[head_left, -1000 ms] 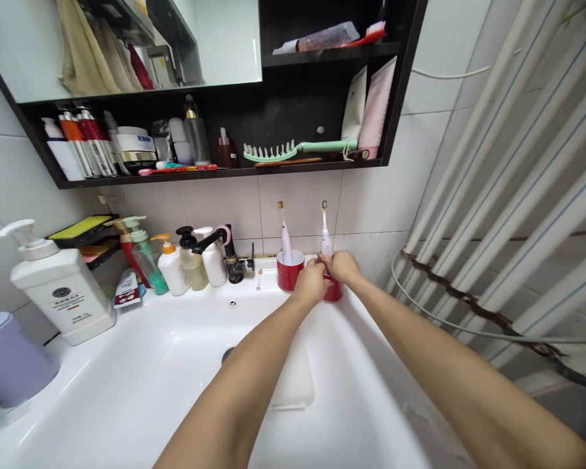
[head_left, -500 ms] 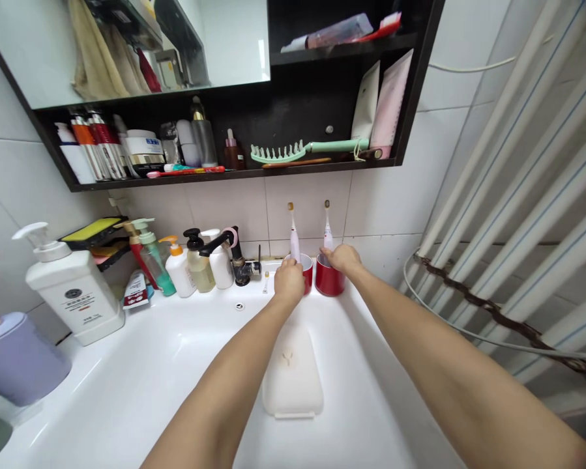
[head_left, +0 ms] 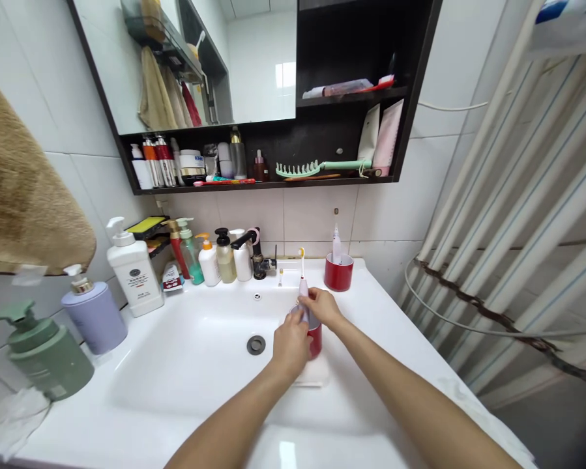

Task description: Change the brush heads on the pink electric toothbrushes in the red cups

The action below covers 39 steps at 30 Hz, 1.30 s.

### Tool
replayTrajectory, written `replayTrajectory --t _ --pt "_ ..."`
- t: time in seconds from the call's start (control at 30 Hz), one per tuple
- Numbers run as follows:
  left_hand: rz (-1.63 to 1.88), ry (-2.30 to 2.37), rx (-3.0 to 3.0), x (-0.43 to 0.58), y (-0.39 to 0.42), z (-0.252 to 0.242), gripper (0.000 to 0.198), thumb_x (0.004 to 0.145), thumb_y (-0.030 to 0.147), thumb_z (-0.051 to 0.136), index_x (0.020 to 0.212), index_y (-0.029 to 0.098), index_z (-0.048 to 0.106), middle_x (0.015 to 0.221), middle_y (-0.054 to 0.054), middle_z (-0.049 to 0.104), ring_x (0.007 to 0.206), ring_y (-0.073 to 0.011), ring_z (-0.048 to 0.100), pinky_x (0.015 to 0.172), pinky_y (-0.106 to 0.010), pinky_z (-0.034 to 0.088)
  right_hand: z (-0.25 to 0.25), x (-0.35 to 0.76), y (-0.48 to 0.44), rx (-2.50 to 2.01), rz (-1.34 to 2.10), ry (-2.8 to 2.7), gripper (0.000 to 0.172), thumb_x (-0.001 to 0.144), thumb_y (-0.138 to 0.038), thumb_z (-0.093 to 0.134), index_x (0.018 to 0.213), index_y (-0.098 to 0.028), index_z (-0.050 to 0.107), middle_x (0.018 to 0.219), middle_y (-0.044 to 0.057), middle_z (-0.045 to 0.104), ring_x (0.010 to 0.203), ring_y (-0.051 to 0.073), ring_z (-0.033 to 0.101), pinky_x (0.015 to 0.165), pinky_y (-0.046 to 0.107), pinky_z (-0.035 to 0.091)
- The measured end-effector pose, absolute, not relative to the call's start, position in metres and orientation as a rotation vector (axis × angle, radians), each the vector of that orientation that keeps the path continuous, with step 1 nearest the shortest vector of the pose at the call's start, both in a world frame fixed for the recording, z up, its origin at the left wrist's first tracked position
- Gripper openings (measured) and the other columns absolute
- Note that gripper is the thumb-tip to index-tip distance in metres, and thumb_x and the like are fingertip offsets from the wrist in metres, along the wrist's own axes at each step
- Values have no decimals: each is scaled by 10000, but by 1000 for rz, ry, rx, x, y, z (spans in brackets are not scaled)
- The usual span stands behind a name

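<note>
Over the right side of the sink, my left hand is wrapped round a red cup. A pink electric toothbrush with a white and yellow head stands upright in this cup. The fingers of my right hand pinch its handle from the right. Under the cup, a white plastic case lies in the sink, mostly hidden by the cup and my left hand. A second red cup stands on the back right ledge, holding another electric toothbrush.
A black faucet rises behind the white sink. Several pump bottles, among them a large white bottle and a lavender bottle, line the left ledge. A dark cabinet shelf overhangs the back. White pipes run along the right.
My left hand has brought one red cup with its toothbrush forward from the back ledge. My right hand has left the other cup and taken hold of this toothbrush. The view has shifted.
</note>
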<state>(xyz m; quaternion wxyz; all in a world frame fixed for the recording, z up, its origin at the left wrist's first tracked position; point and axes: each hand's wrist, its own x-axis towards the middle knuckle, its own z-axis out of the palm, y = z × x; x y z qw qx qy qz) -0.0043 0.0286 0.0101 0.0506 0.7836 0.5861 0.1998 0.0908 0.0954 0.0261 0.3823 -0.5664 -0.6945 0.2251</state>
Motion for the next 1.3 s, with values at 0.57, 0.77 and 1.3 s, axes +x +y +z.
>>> replayTrajectory --t 0.57,0.77,1.3 --pt "1264 1509 1934 -23 20 -1 285 621 209 460 901 180 506 1064 -68 452 971 -183 399 768 -301 353 87 93 35 -967 951 -1599 291 710 -409 349 856 -180 454 636 -9 500 522 97 469 486 219 393" --pt "1509 911 1024 -43 39 13 325 680 387 386 835 131 513 860 -98 531 731 -149 508 598 -266 401 46 80 11 -923 1506 -1541 268 719 -416 342 670 -165 419 459 -54 422 352 51 377 368 185 310" --pt "1649 708 592 -55 57 17 144 520 235 587 577 116 530 547 8 522 556 -68 494 595 -192 381 23 72 13 -1239 1273 -1858 155 714 -317 352 676 -175 402 518 -55 400 387 49 392 364 169 325"
